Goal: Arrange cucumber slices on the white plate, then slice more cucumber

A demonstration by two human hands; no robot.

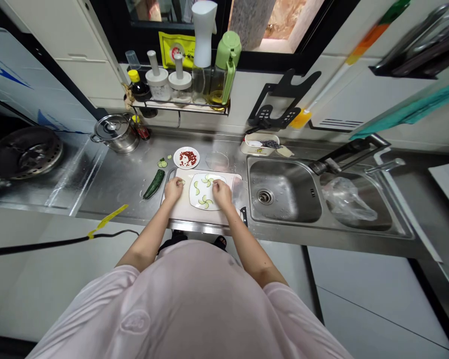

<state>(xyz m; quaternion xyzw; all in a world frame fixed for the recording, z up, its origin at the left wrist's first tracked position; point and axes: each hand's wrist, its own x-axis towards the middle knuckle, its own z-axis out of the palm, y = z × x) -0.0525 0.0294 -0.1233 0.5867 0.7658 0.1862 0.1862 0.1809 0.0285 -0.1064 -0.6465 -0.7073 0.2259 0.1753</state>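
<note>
Cucumber slices (204, 201) lie in curved pairs on a white plate (192, 197), which sits on a cutting board (179, 212) between my hands. Far left of my hands stands a steel pot (115, 133). Nearer, left of the board, lies an uncut cucumber piece (153, 183), with a few loose rounds (162, 163) beyond it. My left hand (174, 189) seems to pinch a small slice (182, 182) at the plate's edge. My right hand (222, 193) is bunched on the plate, its hold hidden. Ahead of my hands sits a small plate of red bits (186, 157). Right of them are a knife handle (244, 215) and a steel sink (284, 192).
</note>
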